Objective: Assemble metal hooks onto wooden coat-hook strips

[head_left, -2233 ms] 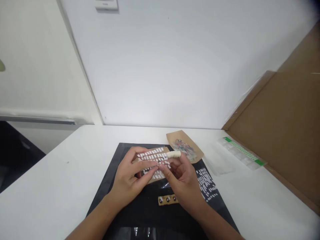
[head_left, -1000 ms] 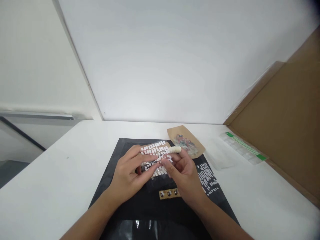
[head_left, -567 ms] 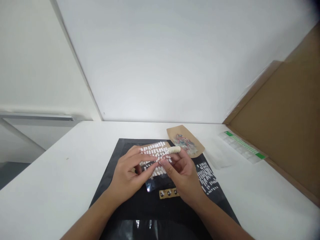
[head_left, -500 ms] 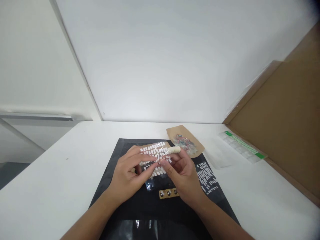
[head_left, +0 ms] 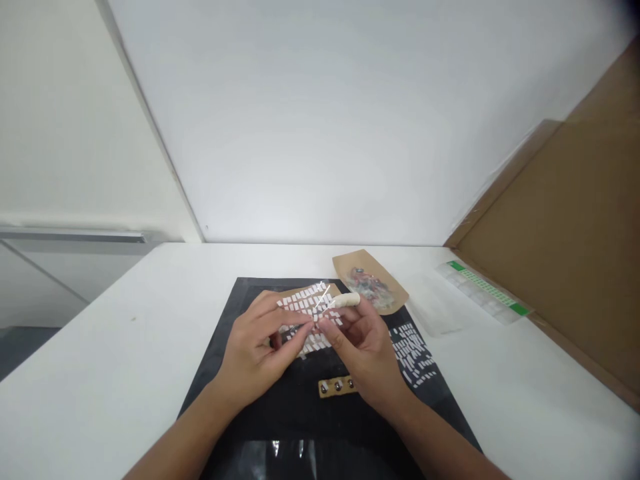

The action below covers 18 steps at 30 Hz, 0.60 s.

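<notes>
In front of me I hold a clear sheet of small white stickers (head_left: 303,298), tilted up over the black mat (head_left: 270,413). My left hand (head_left: 263,340) has thumb and index finger pinched together at the sheet's middle. Facing it, my right hand (head_left: 367,347) grips the sheet's right side, its thumb close to the left fingertips; a pale finger cot covers one finger. Whatever tiny piece may lie between the fingertips is too small to make out. Below the hands, a tan strip with several dark round metal pieces (head_left: 338,385) lies on the mat, its right end hidden by my right hand.
A second sheet of white stickers (head_left: 413,353) lies on the mat's right side. Behind it sits a brown paper piece (head_left: 395,280) bearing a clear bag of small coloured parts (head_left: 369,285). Farther right are a green-and-clear plastic case (head_left: 487,293) and a cardboard panel (head_left: 565,247).
The held sheet has tilted slightly, and its shiny lower edge no longer shows over the mat. Both hands keep nearly the same place and pinch.
</notes>
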{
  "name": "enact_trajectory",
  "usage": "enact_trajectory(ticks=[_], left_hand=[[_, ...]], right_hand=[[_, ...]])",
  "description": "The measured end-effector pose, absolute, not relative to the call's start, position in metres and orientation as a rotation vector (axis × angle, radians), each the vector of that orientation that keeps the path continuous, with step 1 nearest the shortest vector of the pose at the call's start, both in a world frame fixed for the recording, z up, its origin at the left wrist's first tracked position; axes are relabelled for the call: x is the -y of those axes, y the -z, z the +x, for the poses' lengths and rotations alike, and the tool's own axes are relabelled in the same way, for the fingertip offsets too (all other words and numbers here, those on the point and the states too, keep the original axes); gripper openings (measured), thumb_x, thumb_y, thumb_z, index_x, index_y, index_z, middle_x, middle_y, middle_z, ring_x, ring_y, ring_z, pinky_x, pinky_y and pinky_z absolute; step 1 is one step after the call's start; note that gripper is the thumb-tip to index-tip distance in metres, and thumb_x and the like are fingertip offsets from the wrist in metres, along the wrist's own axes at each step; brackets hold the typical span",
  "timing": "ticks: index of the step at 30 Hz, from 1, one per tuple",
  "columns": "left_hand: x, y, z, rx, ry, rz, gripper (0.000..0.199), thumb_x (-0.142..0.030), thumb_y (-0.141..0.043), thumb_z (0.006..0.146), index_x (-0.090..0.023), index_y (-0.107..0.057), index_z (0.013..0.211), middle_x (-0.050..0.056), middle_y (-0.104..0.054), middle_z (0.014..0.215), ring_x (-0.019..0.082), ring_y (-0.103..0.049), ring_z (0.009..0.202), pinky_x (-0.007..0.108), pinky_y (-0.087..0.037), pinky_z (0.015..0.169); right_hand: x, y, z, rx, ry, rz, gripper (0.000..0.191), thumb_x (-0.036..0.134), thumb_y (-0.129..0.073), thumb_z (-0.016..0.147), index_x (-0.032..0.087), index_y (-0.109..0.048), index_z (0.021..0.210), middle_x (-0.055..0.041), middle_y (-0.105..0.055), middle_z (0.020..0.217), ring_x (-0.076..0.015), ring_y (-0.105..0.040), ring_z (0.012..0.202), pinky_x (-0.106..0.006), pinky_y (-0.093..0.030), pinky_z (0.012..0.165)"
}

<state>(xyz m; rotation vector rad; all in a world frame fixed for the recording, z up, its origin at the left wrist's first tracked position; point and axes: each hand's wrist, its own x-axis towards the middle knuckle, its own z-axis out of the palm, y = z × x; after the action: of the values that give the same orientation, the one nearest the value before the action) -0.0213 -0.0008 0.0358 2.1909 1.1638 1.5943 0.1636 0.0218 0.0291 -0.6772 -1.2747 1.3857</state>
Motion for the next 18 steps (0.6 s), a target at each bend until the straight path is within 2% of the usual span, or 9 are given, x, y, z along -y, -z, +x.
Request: enact_trajectory(ticks=[5, 12, 18], left_hand=[[0.0, -0.037, -0.022, -1.165, -1.561, 2.173, 0.014, -0.013, -0.07, 0.094, -0.022, -0.078, 0.101, 0.007, -0.071, 0.097, 0.015, -0.062, 0.086, 0.016, -0.05, 0.051], [0.0, -0.037, -0.022, -1.2, -1.536, 2.103, 0.01, -0.019, -0.068, 0.097, -0.021, -0.077, 0.101, 0.007, -0.068, 0.101, 0.014, -0.064, 0.084, 0.019, -0.053, 0.056], [-0.004, -0.028, -0.026, -1.247, -1.594, 1.927, 0.01, -0.025, -0.068, 0.098, -0.022, -0.077, 0.101, 0.008, -0.063, 0.11, 0.017, -0.066, 0.091, 0.021, -0.055, 0.056]], right_hand=[[-0.022, -0.026, 0.165, 1.294, -1.386, -0.679, 0.029, 0.034, -0.079, 0.092, 0.027, -0.064, 0.117, -0.0042, -0.078, 0.108, -0.0204, -0.075, 0.099, -0.035, -0.06, 0.093], [-0.023, -0.03, 0.166, 1.296, -1.387, -0.709, 0.03, 0.036, -0.081, 0.091, 0.025, -0.063, 0.112, -0.0036, -0.078, 0.103, -0.0192, -0.075, 0.093, -0.031, -0.061, 0.085], [-0.028, -0.028, 0.169, 1.274, -1.375, -0.746, 0.033, 0.039, -0.084, 0.088, 0.024, -0.061, 0.106, -0.0044, -0.079, 0.099, -0.0204, -0.076, 0.089, -0.032, -0.061, 0.08]])
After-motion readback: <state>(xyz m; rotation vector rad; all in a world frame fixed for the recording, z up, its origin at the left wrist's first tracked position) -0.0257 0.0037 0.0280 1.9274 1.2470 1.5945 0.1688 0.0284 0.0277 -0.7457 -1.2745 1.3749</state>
